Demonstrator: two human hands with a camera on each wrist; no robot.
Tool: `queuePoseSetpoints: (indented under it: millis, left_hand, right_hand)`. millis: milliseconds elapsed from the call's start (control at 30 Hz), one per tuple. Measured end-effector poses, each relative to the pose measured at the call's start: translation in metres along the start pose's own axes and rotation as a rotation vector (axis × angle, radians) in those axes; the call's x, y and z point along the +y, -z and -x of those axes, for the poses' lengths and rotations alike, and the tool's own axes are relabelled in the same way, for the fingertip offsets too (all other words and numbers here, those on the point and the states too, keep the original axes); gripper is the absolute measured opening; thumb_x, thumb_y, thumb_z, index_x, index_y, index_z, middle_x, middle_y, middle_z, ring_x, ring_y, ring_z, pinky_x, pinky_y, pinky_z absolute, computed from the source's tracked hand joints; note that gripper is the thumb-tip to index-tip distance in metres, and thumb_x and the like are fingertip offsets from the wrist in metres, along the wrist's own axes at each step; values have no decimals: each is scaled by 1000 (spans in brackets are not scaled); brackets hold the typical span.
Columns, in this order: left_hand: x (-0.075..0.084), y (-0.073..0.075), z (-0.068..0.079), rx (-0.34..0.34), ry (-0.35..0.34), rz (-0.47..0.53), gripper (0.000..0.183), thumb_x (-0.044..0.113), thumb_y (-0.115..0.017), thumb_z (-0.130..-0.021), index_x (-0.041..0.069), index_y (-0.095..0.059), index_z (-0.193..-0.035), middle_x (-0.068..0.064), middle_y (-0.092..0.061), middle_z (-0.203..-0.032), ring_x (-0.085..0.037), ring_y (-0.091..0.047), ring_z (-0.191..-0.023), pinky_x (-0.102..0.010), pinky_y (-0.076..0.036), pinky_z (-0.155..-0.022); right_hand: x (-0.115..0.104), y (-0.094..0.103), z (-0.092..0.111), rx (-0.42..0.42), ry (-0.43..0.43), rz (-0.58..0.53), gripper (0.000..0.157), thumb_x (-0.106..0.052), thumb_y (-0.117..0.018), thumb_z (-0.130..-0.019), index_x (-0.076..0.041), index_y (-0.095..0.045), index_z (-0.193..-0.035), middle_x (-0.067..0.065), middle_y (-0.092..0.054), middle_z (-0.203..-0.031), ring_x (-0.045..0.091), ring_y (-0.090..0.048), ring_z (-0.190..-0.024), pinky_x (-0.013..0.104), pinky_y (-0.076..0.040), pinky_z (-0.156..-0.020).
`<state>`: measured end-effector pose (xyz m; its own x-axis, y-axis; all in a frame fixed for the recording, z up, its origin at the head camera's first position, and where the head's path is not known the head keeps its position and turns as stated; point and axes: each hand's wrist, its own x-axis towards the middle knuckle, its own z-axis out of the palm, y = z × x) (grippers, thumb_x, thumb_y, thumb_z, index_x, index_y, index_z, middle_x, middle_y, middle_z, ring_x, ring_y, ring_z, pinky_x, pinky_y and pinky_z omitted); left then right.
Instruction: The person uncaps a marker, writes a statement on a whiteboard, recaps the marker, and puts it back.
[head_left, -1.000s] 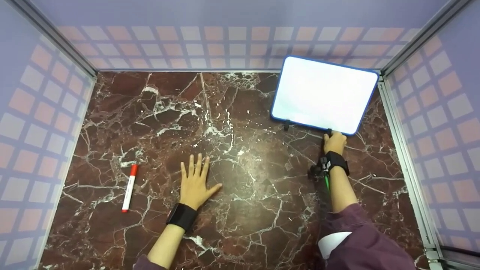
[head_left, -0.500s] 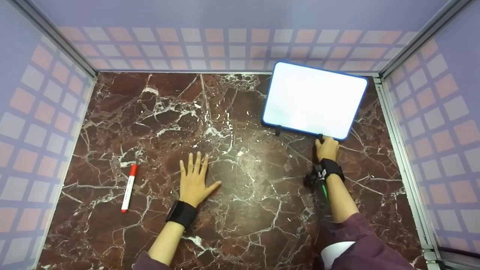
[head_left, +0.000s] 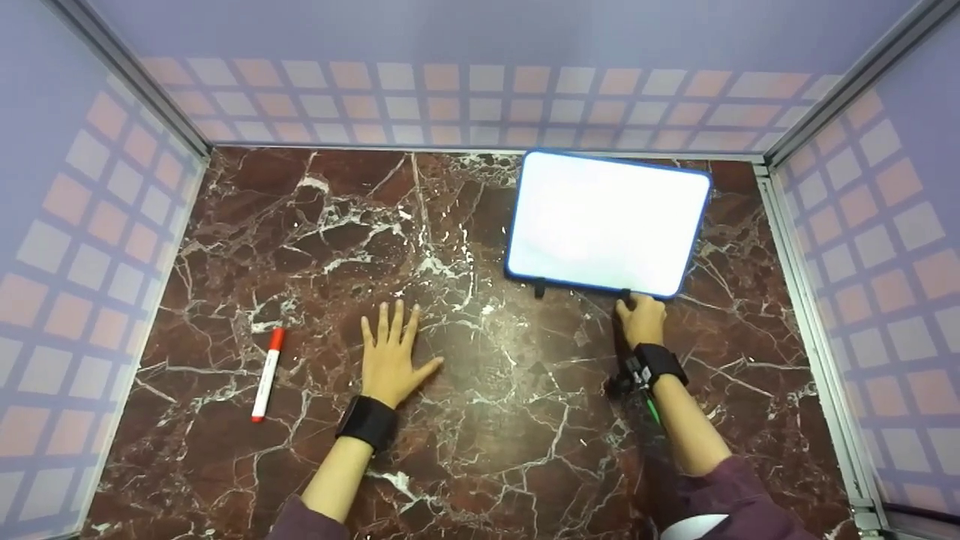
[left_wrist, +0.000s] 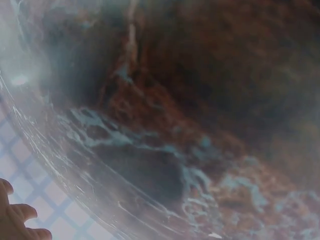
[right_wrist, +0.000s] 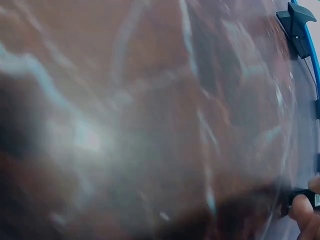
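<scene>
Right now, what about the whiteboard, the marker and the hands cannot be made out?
Head view: back of the whiteboard, hidden behind its front.
Head view: print on the marker, too small.
Left wrist view: most of the left hand, cut off at lower left.
Right wrist view: most of the right hand, cut off by the right edge.

No text I can read from here, print on the red-capped marker (head_left: 267, 375) too small, white lettering on the lower black clip (right_wrist: 299, 192) cut off at the right wrist view's edge
</scene>
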<state>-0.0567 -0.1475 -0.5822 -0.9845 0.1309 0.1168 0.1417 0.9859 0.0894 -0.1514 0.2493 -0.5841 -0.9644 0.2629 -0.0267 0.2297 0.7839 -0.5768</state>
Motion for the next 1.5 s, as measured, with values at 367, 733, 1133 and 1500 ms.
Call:
queuePoseSetpoints:
  millis: [367,733,1133,1500]
  left_hand:
    - [-9,-1,-3,24,10,-2,94,67,-55,-73,17,-26,-147,-14,-29,-151,-38,-24,-140,-62,-17,-112]
    - [-17,-5,4,2,57,59,95,65,-57,-73,15,-24,-147,-15,-25,-152,-38,-18,-142,-62,-10,-114]
    - [-22,1,-3,9,72,2,96,67,-58,-73,16,-24,-147,-15,-27,-152,-38,-22,-141,-61,-16,-113]
    - [-26,-1,2,16,71,20,96,65,-59,-73,15,-25,-147,-15,-27,-152,-38,-20,-141,-61,-14,-114]
  right_hand:
    - [-14,-17,25,18,90,-31,23,-13,-64,-81,7,-69,-89,27,-68,-94,44,-64,-89,51,-51,-81]
    - [-23,-34,56,43,205,-9,20,-13,-68,-77,4,-70,-85,22,-70,-84,39,-67,-78,51,-50,-69]
    - [-41,-43,78,93,287,-31,18,-11,-70,-73,4,-71,-83,19,-71,-74,35,-67,-68,46,-53,-67]
    - [-45,-50,100,116,337,-44,16,-9,-72,-71,5,-71,-80,17,-70,-68,31,-66,-62,43,-54,-62]
